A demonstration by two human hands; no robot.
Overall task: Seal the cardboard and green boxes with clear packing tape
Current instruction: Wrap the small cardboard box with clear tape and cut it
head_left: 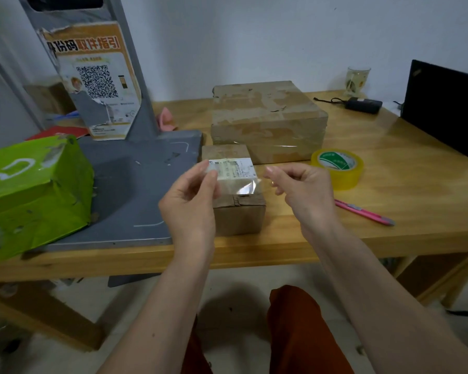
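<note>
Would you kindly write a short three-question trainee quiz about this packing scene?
1. True or false: the tape roll lies on the green box.
2. Which hand pinches the clear tape strip over the small cardboard box? A) left hand B) right hand
3. What pink tool lies on the table right of the right hand?

Key: 1. False, it lies on the table beside the large cardboard box. 2. A. 3. The utility knife.
</note>
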